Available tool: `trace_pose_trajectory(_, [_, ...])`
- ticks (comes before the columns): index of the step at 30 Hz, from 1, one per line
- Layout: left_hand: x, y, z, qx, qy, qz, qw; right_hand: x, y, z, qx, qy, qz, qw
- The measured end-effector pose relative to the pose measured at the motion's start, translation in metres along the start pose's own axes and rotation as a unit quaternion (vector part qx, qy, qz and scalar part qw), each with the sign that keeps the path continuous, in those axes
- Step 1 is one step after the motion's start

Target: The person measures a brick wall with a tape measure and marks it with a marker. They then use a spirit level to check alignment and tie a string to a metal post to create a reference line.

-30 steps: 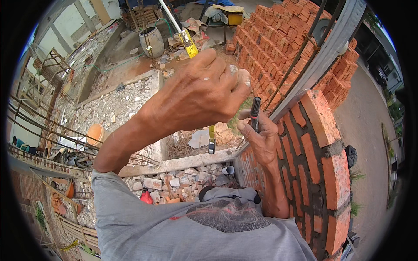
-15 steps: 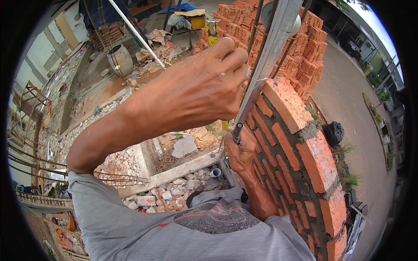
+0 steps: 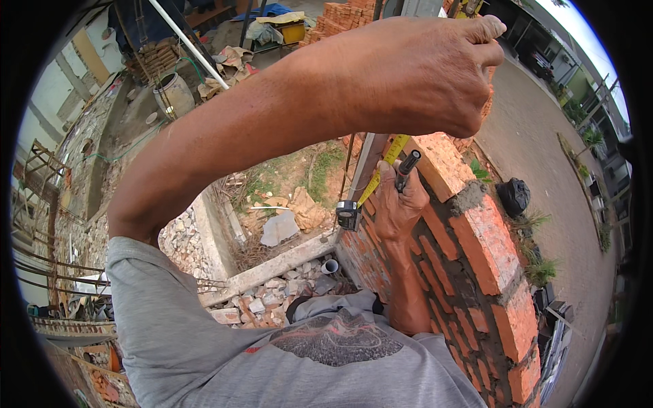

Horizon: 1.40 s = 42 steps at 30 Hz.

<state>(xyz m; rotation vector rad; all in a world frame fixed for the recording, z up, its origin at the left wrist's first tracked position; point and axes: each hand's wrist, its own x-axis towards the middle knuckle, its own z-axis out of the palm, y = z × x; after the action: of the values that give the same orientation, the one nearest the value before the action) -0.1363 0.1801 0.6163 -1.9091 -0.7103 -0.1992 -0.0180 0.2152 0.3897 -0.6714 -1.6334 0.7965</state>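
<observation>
My left hand point(image 3: 435, 81) is raised over the top of the brick wall, its fingers curled. The yellow blade of a tape measure point(image 3: 372, 182) runs up beneath this hand, and its end shows beyond the fingers; the exact grip is hidden. The tape's black case point(image 3: 347, 213) hangs low beside the wall. My right hand point(image 3: 398, 207) is closed round a black, pen-like marker point(image 3: 408, 168) that points up, right beside the blade. Under both hands stands the brick wall point(image 3: 490, 245), with grey mortar in its joints. A metal straightedge point(image 3: 371, 153) stands along the wall's end.
Stacked bricks point(image 3: 340, 20) rise behind my left arm. A concrete beam point(image 3: 272, 265) and broken rubble point(image 3: 265, 296) lie below to the left. Right of the wall are a black bag point(image 3: 513, 197) and a paved road point(image 3: 578, 204). A large pot point(image 3: 174, 95) stands far left.
My left hand has moved right, across the metal straightedge to above the wall. The tape blade now slants rightward, and its case has come into sight. My right hand has shifted slightly right with the marker.
</observation>
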Motion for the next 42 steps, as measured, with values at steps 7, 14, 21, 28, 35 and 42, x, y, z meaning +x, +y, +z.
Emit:
trace_pose_trajectory(7, [0.022, -0.034, 0.023, 0.056, 0.037, 0.053, 0.996, -0.013, 0.017, 0.008, -0.078, -0.013, 0.014, 0.997])
trace_pose_trajectory(14, [0.028, -0.039, 0.028, 0.111, -0.080, 0.022, 0.990, -0.026, 0.044, 0.014, -0.233, -0.025, -0.058, 0.970])
trace_pose_trajectory(21, [0.038, -0.036, 0.042, 0.116, -0.172, 0.006, 0.978, -0.033, 0.045, 0.012, -0.248, -0.030, -0.071, 0.966])
trace_pose_trajectory(28, [0.035, -0.034, 0.051, 0.096, -0.133, 0.004, 0.986, -0.039, 0.046, 0.003, -0.211, -0.060, -0.040, 0.975])
trace_pose_trajectory(35, [0.038, -0.034, 0.055, 0.125, -0.135, -0.004, 0.983, -0.037, 0.049, 0.000, -0.197, -0.098, -0.015, 0.975])
trace_pose_trajectory(42, [0.034, -0.031, 0.064, 0.112, -0.074, -0.027, 0.991, -0.037, 0.060, 0.003, -0.190, -0.074, -0.062, 0.977])
